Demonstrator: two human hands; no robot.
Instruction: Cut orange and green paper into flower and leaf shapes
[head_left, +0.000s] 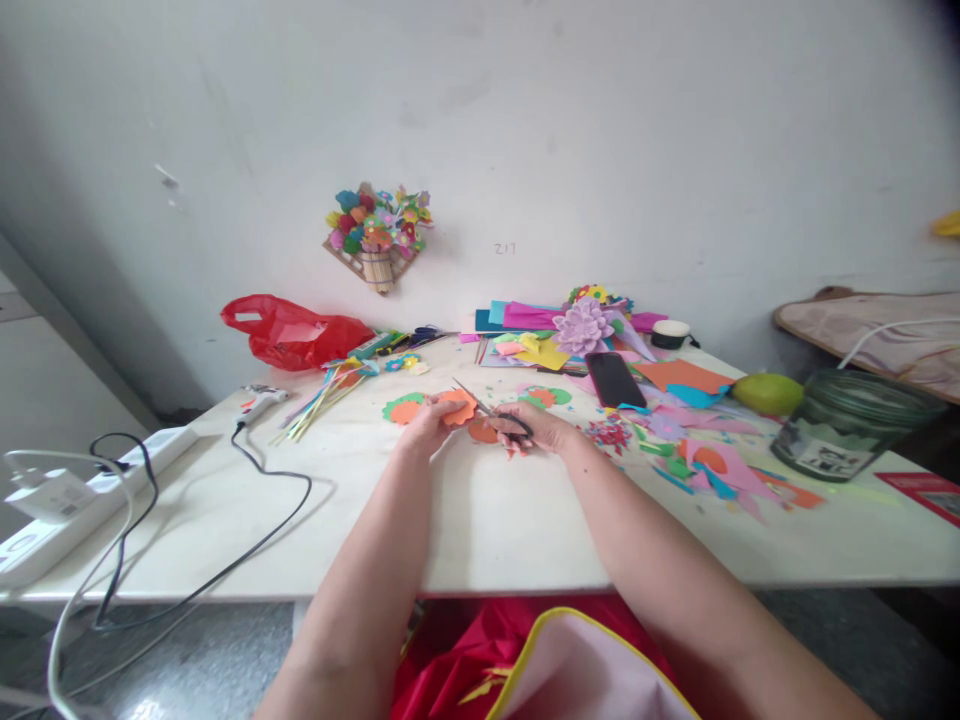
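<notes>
Head view: I see the left hand (429,425) holding an orange flower piece (458,407) just above the bench (480,520), some way left of the black phone (615,380). Its fingers are closed on the lower edge of the piece. The right hand (536,430), between that piece and the phone, has its fingers closed through the handles of the scissors (495,412). The blades point up and away from the phone and meet the edge of the piece; how far they are open I cannot tell.

I judge the cutting is well advanced: the edge already shows rounded petals, and only some trimming seems left. Further left of the phone lies a green and orange flower (403,410). Both forearms reach forward, wrists low, hands almost meeting.
</notes>
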